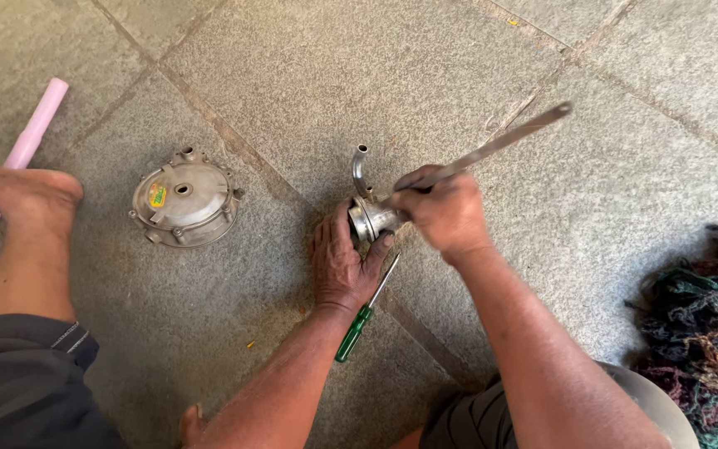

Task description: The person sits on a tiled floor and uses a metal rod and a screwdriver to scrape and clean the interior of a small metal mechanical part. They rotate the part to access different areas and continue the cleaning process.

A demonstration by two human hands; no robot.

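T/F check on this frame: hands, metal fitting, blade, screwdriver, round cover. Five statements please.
1. The left hand steadies a small metal fitting against the stone floor. True.
2. The right hand holds the screwdriver. False: it grips a long thin metal blade; the green-handled screwdriver lies on the floor by the left wrist.
3. The round metal cover lies apart from both hands, on the floor. True.
4. The pink pipe lies across the fitting. False: it lies at the far left edge, beside a bare foot.
5. A heap of dark tangled threads sits at the right edge. True.
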